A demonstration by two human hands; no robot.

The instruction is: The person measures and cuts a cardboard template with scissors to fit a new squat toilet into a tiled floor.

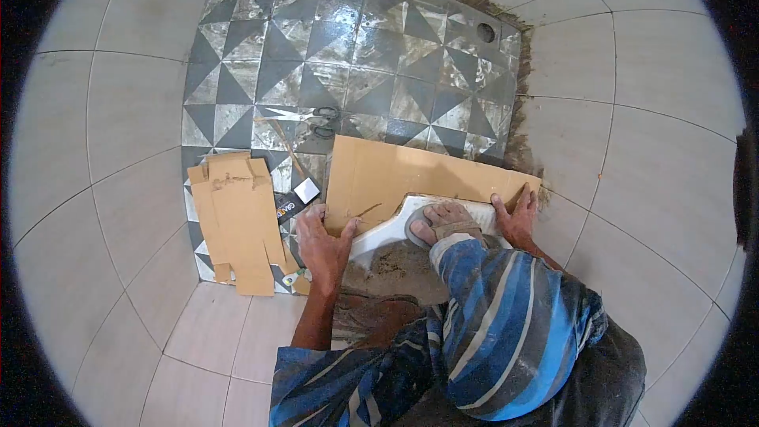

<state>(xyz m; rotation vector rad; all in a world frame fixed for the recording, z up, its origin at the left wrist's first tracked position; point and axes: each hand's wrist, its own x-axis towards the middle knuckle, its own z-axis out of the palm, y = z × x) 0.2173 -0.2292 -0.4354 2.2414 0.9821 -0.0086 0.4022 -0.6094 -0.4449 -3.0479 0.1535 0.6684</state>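
Note:
A large flat piece of brown cardboard (pixel 403 174) lies across the patterned floor, against the edge of a white ceramic fixture (pixel 379 239). At the cardboard's left end is my left hand (pixel 320 243), with thumb and fingers spread over its edge. My right hand (pixel 518 217) rests on the right end, its fingers apart and pressing on the surface. One foot in a sandal (pixel 447 221) stands on the white fixture between the hands. Scissors (pixel 304 115) with black handles lie open on the tiles beyond the cardboard.
Stacked cardboard scraps (pixel 237 225) lie at the left, beside a black labelled item (pixel 288 205) and a small white square (pixel 307 190). A round drain hole (pixel 486 32) is at the back right. Tiled walls (pixel 134 111) enclose the floor on both sides.

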